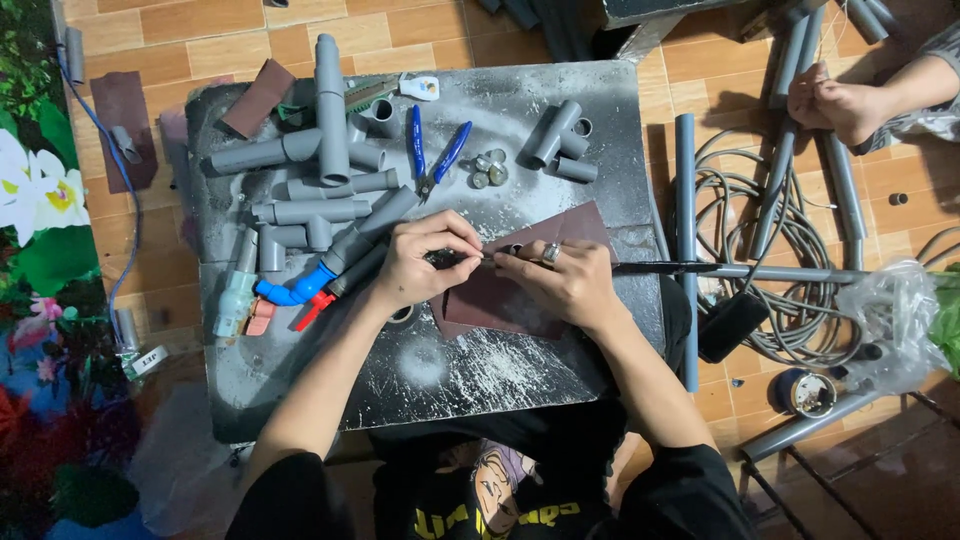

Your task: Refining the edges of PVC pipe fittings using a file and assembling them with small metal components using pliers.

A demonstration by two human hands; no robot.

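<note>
My left hand (pixel 418 262) and my right hand (pixel 562 281) meet over the middle of a low grey table (pixel 560 110). Both pinch a small dark part (pixel 492 255) between their fingertips; its shape is too small to tell. My right hand wears a ring and rests on a sheet of brown sandpaper (pixel 575 228). A long thin grey pipe (pixel 760 271) runs from beside my right hand out past the table's right edge. Just left of my left hand lie grey pipe pieces joined to a blue elbow with a red handle (pixel 300 290).
Several grey pipe fittings (pixel 320 150), blue-handled pliers (pixel 437 158), small metal discs (pixel 488 170) and short couplings (pixel 560 140) lie on the table's far half. Coiled grey cable (pixel 800 250), loose pipes and a plastic bag (pixel 895 310) are on the tiled floor right. Another person's foot (pixel 840 100) is at top right.
</note>
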